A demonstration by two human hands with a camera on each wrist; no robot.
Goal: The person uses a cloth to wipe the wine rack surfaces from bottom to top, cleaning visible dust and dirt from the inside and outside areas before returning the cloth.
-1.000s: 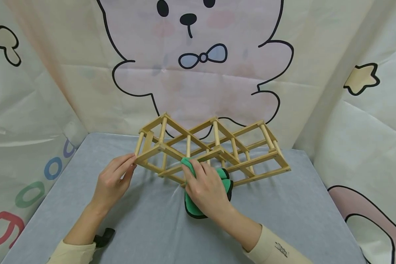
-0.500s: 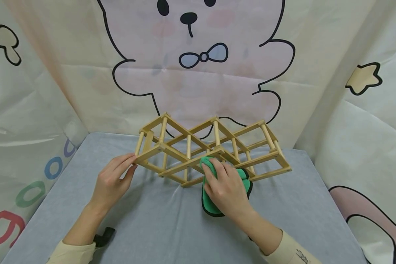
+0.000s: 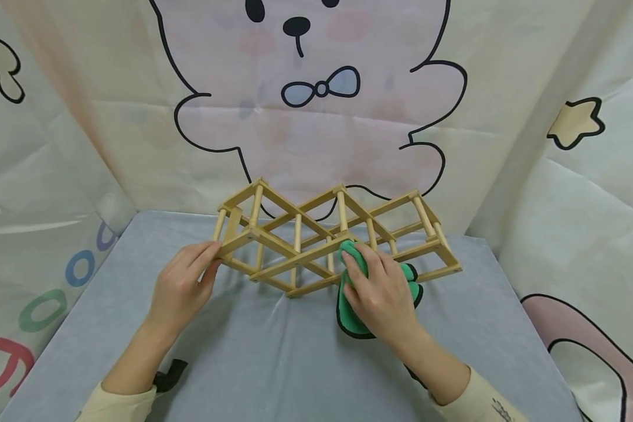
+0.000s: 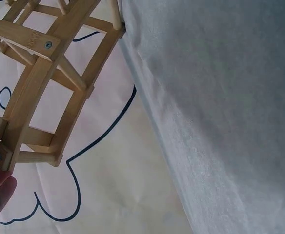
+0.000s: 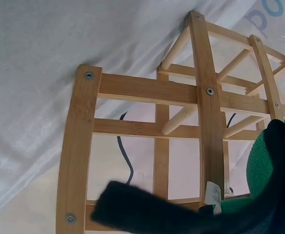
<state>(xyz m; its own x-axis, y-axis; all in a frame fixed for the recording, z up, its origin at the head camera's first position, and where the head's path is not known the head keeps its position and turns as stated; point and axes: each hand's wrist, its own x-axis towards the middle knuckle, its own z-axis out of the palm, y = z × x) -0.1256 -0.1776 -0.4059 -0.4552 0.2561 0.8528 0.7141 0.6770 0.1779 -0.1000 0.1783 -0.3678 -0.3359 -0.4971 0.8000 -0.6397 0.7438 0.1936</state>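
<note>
An expanding wooden lattice rack (image 3: pixel 274 268), made of pale slats joined by round dowels, stands at the back of the table. My left hand (image 3: pixel 181 287) pinches its left end between fingertips and thumb; those fingers (image 4: pixel 1 195) also show at the edge of the left wrist view. In my right hand (image 3: pixel 382 293) is a bunched green cloth with black edging (image 3: pixel 352 316), pressed against a front slat near the rack's middle. The right wrist view shows the rack's slats (image 5: pixel 211 122) with screws in them, and part of the green cloth (image 5: pixel 259 165). Cloth and hand hide some slats.
A blue-grey cover (image 3: pixel 274 363) lies over the table. Printed curtains (image 3: pixel 316 140) hang close behind the rack and at both sides. A black piece (image 3: pixel 171 375) sits at the left wrist. A small white tag (image 5: pixel 213 194) shows beside the cloth.
My right hand has slid rightward with the green cloth along the front of the rack, from left of its middle. The left hand keeps its pinch, and the rack stays in place.
</note>
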